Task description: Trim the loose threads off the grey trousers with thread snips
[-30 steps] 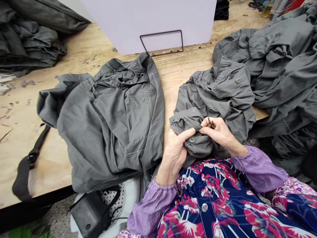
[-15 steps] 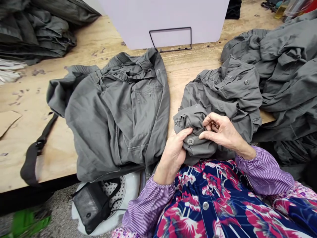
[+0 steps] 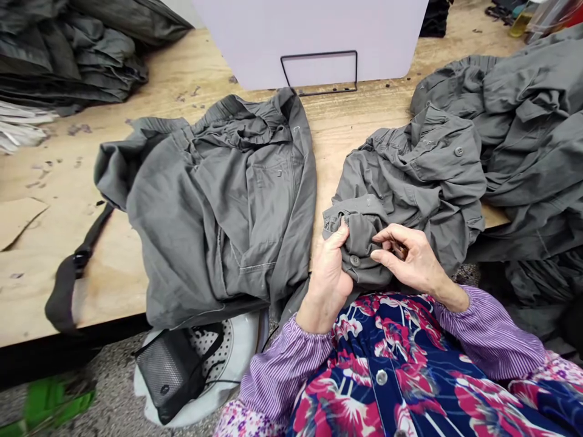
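A crumpled grey garment lies at the table's near edge in front of me. My left hand is closed on its bunched lower edge, thumb up beside a grey button. My right hand hovers just right of that fold, fingers curled round a small dark tool, forefinger stretched toward the cloth. Both wrists wear purple striped sleeve covers. A second grey garment lies spread out to the left, hanging slightly over the table edge.
A heap of grey garments fills the right side. Folded dark garments are stacked far left. A white board on a black wire stand stands at the back. A black strap lies near left; a black mesh pouch sits below the table.
My left hand slid up the bunched edge, thumb now raised. My right hand dropped slightly and drew away from the fold. The view shifted a little leftward.
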`<state>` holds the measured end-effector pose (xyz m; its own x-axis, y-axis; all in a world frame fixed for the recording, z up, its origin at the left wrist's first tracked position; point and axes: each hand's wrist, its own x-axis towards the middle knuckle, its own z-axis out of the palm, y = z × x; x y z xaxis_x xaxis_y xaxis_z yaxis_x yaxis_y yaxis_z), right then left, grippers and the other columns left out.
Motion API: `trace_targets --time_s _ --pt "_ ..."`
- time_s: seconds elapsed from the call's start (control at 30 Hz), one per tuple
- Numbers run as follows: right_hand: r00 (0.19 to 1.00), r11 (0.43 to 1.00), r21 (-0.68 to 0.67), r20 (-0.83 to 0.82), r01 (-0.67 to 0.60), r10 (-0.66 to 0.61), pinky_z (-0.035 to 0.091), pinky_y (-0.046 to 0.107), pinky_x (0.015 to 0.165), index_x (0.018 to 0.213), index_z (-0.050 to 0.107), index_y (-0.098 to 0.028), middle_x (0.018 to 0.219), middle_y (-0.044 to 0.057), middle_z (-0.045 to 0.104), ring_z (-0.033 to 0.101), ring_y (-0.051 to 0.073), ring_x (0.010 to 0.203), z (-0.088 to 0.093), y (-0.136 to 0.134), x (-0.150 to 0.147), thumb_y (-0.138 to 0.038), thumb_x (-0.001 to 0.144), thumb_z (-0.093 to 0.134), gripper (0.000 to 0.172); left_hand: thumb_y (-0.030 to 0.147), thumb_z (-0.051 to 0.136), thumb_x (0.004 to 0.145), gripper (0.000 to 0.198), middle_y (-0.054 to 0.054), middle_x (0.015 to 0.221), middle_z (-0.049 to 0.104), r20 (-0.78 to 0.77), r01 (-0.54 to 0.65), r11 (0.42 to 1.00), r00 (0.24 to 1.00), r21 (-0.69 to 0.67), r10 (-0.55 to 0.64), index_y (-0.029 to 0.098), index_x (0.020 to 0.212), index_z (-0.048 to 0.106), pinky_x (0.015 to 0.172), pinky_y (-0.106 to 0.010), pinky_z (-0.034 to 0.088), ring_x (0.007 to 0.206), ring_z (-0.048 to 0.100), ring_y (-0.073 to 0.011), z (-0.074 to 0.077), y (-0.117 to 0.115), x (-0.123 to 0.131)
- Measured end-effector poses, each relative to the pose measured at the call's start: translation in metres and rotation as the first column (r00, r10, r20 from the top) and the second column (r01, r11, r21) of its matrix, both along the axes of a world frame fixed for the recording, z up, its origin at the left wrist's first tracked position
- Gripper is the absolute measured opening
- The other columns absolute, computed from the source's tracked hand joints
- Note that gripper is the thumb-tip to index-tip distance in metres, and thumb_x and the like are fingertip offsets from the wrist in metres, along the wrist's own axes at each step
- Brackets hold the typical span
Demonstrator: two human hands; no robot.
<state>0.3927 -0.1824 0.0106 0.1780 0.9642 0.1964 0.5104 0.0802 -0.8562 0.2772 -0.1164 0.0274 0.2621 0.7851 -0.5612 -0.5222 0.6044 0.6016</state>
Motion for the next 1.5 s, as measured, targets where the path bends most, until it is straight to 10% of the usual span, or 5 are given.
trace_targets --time_s 0.23,0.77,1.5 --pt "0.952 0.972 0.236 0.302 -0.023 -0.051 0.032 0.023 0.052 0.066 0.045 -0.019 0.058 -0.002 0.047 0.041 0.010 0.051 -0.005 0.000 -0.014 -0.008 0.073 0.045 0.012 0.016 0.072 0.063 0.030 -0.001 0.088 0.072 -0.019 -0.004 0.999 1.000 0.051 0.005 0.017 0.092 0.065 0.088 -0.031 0.050 0.092 0.066 -0.0187 0.000 -0.007 0.001" --pt "0.910 0.943 0.313 0.349 0.113 -0.225 0.031 0.024 0.053 0.065 0.038 -0.021 0.057 -0.002 0.043 0.040 0.012 0.052 -0.032 0.013 0.003 -0.007 0.066 0.042 0.015 0.023 0.067 0.074 0.029 -0.006 0.105 0.069 0.079 0.079 0.997 0.994 0.024 -0.081 0.017 0.102 0.064 0.095 -0.032 0.047 0.101 0.063 -0.0183 -0.004 -0.012 -0.007" --pt "0.990 0.997 0.071 -0.142 0.014 -0.003 0.027 0.020 0.048 0.059 0.044 -0.017 0.054 -0.005 0.038 0.032 0.006 0.049 -0.007 0.014 -0.007 -0.012 0.073 0.048 0.015 0.025 0.073 0.068 0.033 -0.004 0.095 0.071 0.024 0.054 0.998 0.998 0.044 -0.055 0.017 0.098 0.063 0.087 -0.030 0.051 0.092 0.066 -0.0184 -0.012 -0.002 -0.004"
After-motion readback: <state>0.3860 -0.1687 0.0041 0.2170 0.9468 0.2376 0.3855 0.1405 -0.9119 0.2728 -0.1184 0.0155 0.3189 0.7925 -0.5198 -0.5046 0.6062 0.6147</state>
